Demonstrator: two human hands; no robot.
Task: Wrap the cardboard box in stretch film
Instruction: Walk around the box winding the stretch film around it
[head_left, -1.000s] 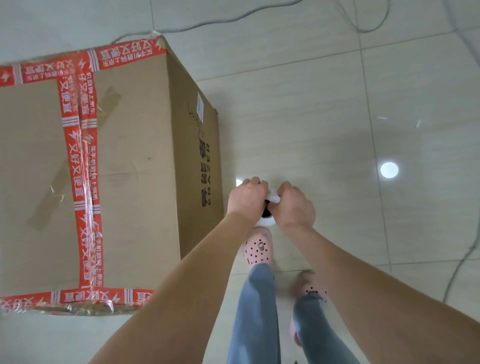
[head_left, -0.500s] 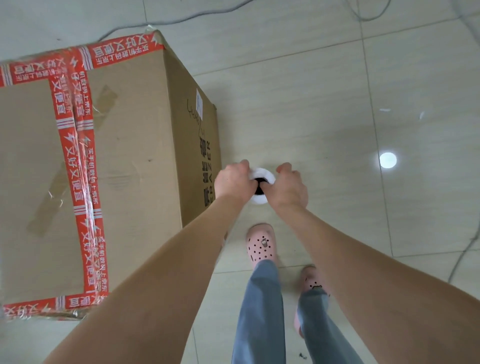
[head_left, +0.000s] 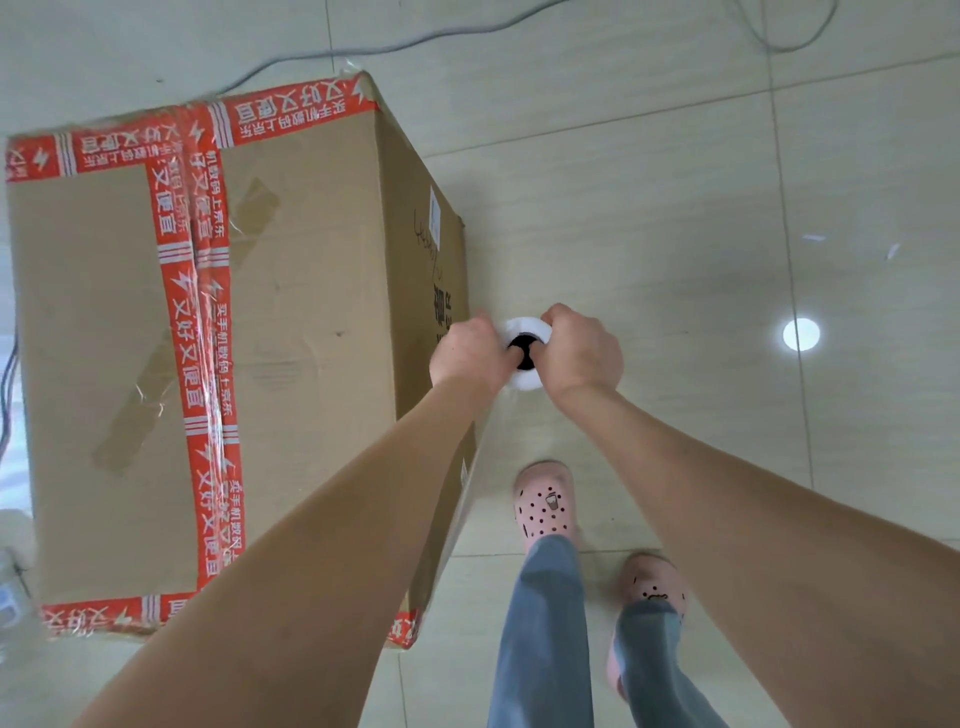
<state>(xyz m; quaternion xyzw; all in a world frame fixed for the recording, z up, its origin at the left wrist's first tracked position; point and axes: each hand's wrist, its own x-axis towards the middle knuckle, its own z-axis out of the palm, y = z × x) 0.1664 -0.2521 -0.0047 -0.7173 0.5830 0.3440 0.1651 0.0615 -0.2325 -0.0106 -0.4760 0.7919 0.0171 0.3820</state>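
My pink clogs (head_left: 545, 506) stand on the tile floor (head_left: 675, 208). My left hand (head_left: 470, 353) and right hand (head_left: 582, 353) both curl around the top end of the stretch film roll (head_left: 522, 327), one on each side. I see the roll end-on, so its long axis is vertical with the black core facing up at me. It is just beside the right side face of the cardboard box (head_left: 291, 338). The box's long side runs away from me. A grey cable (head_left: 322, 54) lies beyond it.

Pale glossy floor tiles (head_left: 649, 182) are stretching all around the fingers (head_left: 560, 316). A round light reflection (head_left: 801, 334) is glaring well to their right, and a grey cable (head_left: 395, 48) is trailing far beyond them.
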